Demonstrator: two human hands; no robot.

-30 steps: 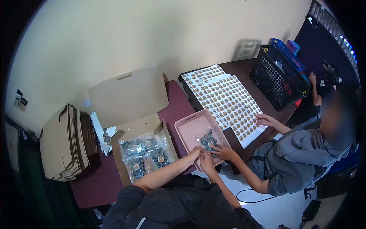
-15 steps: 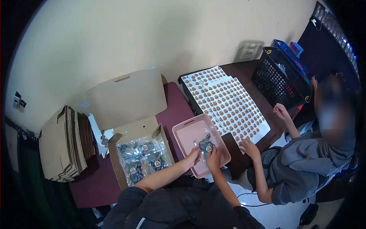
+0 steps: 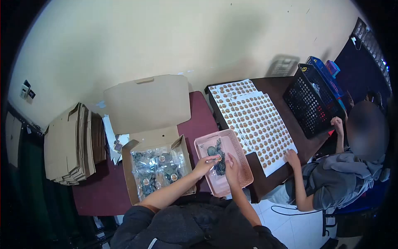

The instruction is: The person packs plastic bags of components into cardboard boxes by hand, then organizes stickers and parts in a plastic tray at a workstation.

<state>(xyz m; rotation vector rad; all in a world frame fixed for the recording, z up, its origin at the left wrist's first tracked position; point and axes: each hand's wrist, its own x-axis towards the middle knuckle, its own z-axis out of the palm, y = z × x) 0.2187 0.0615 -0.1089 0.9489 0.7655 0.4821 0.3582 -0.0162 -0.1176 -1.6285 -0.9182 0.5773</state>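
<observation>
Over the pink tray (image 3: 244, 176) a clear plastic packet (image 3: 214, 151) with dark grey-green coiled pieces lies tilted between my hands. My left hand (image 3: 205, 165) is closed, with its thumb and fingers at a small round orange-brown sticker on the packet's left side. At the packet's right edge is my right hand (image 3: 232, 169), its fingers close to the coils; whether it grips the packet is hard to make out. Left of the tray, an open cardboard box (image 3: 129, 174) holds several similar packets (image 3: 159, 170) with round stickers.
Flattened cardboard boxes (image 3: 66, 143) stand at the left. Sheets of round stickers (image 3: 265, 128) lie right of the tray, beside a black perforated basket (image 3: 309, 101). A co-worker (image 3: 340, 178) sits at the right, one hand on the sheets' edge.
The view has shifted, so the table sits lower and further right. The packet now lies flatter and more spread out in the tray, and my left hand is at its sticker. The co-worker's raised hand has moved right.
</observation>
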